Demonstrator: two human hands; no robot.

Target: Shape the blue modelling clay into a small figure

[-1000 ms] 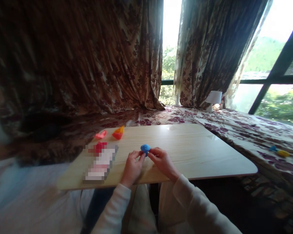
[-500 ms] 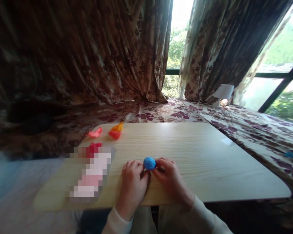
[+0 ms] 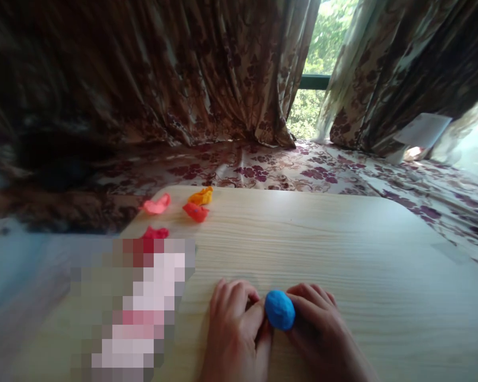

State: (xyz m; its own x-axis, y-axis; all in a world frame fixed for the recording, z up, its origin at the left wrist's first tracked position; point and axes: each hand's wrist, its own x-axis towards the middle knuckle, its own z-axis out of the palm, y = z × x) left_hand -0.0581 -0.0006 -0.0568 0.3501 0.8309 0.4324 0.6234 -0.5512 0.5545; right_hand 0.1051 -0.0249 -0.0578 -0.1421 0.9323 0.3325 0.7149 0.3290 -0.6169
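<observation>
Though still handheld, blue lump (image 3: 280, 310) nearer

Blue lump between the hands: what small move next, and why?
I'd probably tilt the blue lump slightly toward the camera: the left hand and right hand have it from opposite sides, and its underside is hidden from this view.

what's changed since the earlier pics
The view has moved closer to the table. The blue piece sits lower in the picture, its rounded top showing and its stem now hidden. Nothing was let go: the left hand and right hand still hold it. The pink, orange and red pieces stayed put.
</observation>
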